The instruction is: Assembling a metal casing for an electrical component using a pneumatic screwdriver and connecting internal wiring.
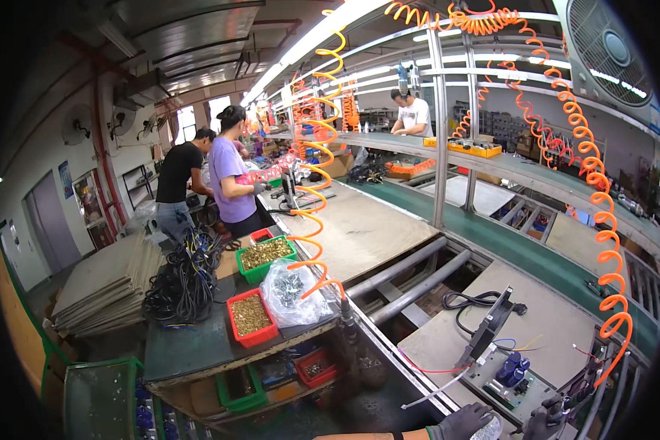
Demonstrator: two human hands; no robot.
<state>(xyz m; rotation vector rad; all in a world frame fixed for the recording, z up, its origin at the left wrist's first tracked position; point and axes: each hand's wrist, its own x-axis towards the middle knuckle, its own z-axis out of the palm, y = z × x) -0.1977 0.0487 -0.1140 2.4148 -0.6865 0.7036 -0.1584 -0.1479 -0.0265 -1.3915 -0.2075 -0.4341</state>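
At the lower edge, my left hand point(462, 423) in a dark grey glove curls its fingers over a shiny silvery piece point(487, 430), partly cut off by the frame. My right hand point(544, 421), gloved too, is closed beside a dark upright part point(581, 387) with thin wires; what its fingers hold is hidden. Just beyond both hands lies a green circuit board point(524, 392) with blue cylindrical capacitors point(512, 369). A black upright panel point(485, 328) with a black power cord point(471, 299) stands behind the board. Red and white wires run off to its left.
Orange coiled hoses point(607, 257) hang over the bench. To the left, a red bin point(273, 334), a green bin point(246, 278) of brass-coloured small parts and a clear plastic bag point(301, 312) sit on a side table. Metal rollers point(418, 286) cross the line. Several people work farther off.
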